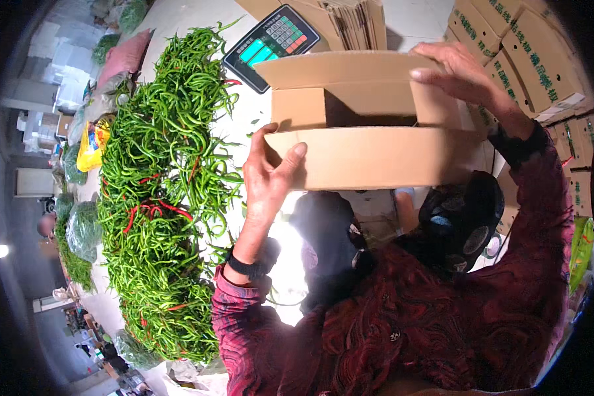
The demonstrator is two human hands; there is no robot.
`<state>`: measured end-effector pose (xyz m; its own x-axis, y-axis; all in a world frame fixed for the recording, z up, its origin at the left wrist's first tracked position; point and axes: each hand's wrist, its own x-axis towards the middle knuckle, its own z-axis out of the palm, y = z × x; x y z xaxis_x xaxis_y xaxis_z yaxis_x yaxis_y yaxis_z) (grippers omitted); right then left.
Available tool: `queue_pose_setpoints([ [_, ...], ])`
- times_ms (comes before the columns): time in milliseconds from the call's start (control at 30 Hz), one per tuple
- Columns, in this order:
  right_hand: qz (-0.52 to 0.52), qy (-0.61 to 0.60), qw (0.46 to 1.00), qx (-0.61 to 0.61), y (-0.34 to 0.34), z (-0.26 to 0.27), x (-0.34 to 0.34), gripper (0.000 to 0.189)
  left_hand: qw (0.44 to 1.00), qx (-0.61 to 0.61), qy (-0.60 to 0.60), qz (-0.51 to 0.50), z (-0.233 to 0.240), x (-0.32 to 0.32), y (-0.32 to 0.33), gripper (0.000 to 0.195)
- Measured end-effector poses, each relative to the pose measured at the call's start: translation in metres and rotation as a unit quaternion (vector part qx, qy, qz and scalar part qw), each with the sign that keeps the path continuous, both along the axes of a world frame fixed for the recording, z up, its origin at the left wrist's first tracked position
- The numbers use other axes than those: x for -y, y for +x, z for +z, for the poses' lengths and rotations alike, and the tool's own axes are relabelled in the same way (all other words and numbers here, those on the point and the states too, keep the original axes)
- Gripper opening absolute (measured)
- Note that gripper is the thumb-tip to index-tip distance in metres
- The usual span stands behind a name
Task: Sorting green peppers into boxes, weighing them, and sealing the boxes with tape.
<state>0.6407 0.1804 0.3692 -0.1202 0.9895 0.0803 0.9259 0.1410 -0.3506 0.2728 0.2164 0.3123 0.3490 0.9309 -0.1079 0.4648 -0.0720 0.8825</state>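
An open cardboard box is held between my two hands, above my knees. My left hand grips its near left corner, with the thumb on the outer front wall. At the far right, my right hand has hold of the upper edge by a flap. The far flap stands up, and the visible part of the inside is partly in shadow. Just beyond the box sits a digital scale display with a keypad and lit green screens. To the left spreads a long heap of green chili peppers, with a few red chilies among them.
Printed cartons are stacked at the right. Flattened cardboard stands behind the scale display. Beyond the peppers lie a yellow plastic bag, a pink sack and filled clear bags. Another person is far off at the left.
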Motion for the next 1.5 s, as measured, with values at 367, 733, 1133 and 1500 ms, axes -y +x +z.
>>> queue_pose_setpoints([
  [367, 0.140, 0.055, 0.985, 0.084, -0.022, -0.071, 0.067, 0.069, 0.970, 0.183, -0.126, -0.100, -0.035, -0.030, 0.000, 0.113],
  [733, -0.070, 0.191, 0.979, -0.018, -0.016, -0.092, 0.063, 0.057, 0.971, -0.042, 0.196, -0.131, -0.062, -0.109, 0.031, 0.049],
  [1133, -0.146, 0.001, 0.950, -0.278, 0.009, -0.094, 0.078, 0.095, 0.896, -0.193, 0.375, -0.140, -0.046, -0.103, 0.059, 0.032],
  [1500, -0.088, 0.018, 0.956, -0.279, 0.023, -0.114, 0.074, 0.103, 0.759, -0.307, 0.515, -0.255, -0.047, -0.108, 0.051, 0.040],
])
